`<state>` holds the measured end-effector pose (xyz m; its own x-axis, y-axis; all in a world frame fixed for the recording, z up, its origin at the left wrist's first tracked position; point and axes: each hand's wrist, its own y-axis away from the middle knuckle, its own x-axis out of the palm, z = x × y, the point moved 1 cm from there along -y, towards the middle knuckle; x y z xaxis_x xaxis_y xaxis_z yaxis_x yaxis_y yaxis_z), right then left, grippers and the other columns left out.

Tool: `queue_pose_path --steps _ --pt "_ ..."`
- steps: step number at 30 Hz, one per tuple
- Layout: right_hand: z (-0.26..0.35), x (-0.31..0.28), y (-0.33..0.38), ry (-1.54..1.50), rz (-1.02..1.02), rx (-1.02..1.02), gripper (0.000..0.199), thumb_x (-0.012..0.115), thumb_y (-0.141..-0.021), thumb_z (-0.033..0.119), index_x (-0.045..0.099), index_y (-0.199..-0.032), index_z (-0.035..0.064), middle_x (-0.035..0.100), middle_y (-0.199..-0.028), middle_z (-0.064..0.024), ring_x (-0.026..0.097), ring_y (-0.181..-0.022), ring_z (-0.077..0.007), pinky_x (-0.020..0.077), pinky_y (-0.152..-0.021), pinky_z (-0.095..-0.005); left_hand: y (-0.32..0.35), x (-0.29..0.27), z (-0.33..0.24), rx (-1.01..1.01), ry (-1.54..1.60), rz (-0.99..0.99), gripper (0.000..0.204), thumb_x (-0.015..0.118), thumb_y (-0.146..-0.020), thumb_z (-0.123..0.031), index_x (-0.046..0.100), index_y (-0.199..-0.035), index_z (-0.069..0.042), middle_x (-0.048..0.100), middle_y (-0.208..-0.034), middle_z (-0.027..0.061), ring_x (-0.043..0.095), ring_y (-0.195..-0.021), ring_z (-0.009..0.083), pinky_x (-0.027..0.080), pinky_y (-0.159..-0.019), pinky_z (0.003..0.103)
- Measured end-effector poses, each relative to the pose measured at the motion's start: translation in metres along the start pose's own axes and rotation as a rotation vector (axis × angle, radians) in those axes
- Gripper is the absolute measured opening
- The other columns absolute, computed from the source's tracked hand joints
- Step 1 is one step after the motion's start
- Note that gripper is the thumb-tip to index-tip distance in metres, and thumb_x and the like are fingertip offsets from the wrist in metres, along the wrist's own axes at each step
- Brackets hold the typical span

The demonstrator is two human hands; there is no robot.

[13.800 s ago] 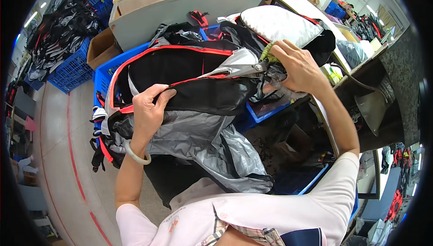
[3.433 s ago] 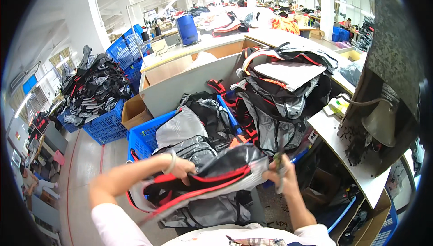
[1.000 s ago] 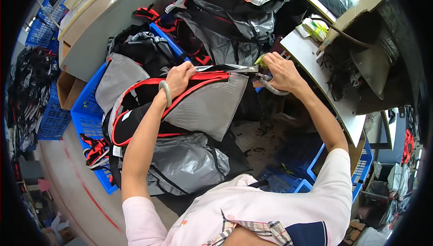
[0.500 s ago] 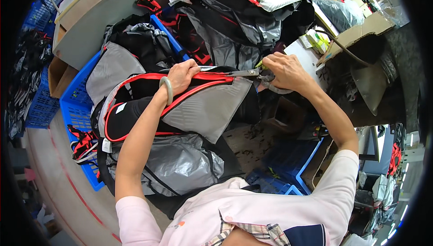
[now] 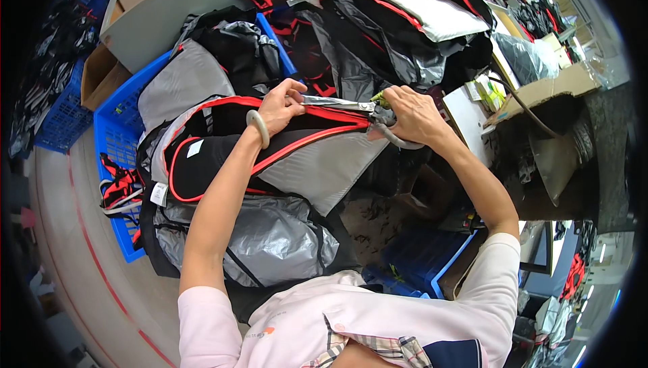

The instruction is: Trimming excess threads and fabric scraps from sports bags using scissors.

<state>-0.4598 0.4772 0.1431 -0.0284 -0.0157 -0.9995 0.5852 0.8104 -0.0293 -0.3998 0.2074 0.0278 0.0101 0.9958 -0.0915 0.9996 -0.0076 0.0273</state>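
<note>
Scissors [image 5: 341, 105] are lying along the top edge of the backpack [image 5: 270, 165], gripped in the right hand [image 5: 412, 117], whose fingers are curled through the handles; whether the blades are parted is hard to tell. Opposite, the left hand [image 5: 280, 106] is pinching the red-piped edge of the bag near the blade tips, fingers closed tight on the fabric and pulling it taut. The bag is resting across the person's lap, in front of a blue crate [image 5: 118, 145] and below a heap of other bags [image 5: 398, 24]. Grey and black panels are sagging and folding, so the bag is probably soft, light and floppy, with a slick woven face that is likely sliding under loose fingers. Red piping looks like the firmest line to pinch, since it is giving a ridge to hold. Grasping close beside the blades seems best for keeping the cloth stretched, with fingertips staying clear of the edge.
</note>
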Motion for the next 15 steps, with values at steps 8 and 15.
queue_pose_path --steps 8,15 --pt "0.019 0.028 -0.004 -0.211 -0.11 -0.012 0.062 0.077 -0.065 0.054 0.054 -0.089 0.0018 0.057 -0.086 -0.0155 0.057 -0.083 -0.0336 0.0473 -0.069 -0.0425 -0.001 -0.011 0.021 0.344 -0.362 -0.014 0.013 0.071 -0.073 -0.002 0.067 -0.085 -0.003 0.056 -0.099 0.0099 0.059 -0.092 0.0236 0.049 -0.081 0.032" --pt "0.08 0.034 0.033 -0.431 -0.484 0.05 0.037 0.076 -0.068 0.023 0.057 -0.092 0.003 0.057 -0.084 -0.0173 0.057 -0.08 -0.0389 0.0458 -0.067 -0.0423 -0.009 -0.125 0.044 -0.003 -1.337 0.268 0.028 0.057 -0.079 -0.018 0.066 -0.106 -0.014 0.064 -0.109 0.0143 0.061 -0.099 0.0314 0.05 -0.085 0.04"
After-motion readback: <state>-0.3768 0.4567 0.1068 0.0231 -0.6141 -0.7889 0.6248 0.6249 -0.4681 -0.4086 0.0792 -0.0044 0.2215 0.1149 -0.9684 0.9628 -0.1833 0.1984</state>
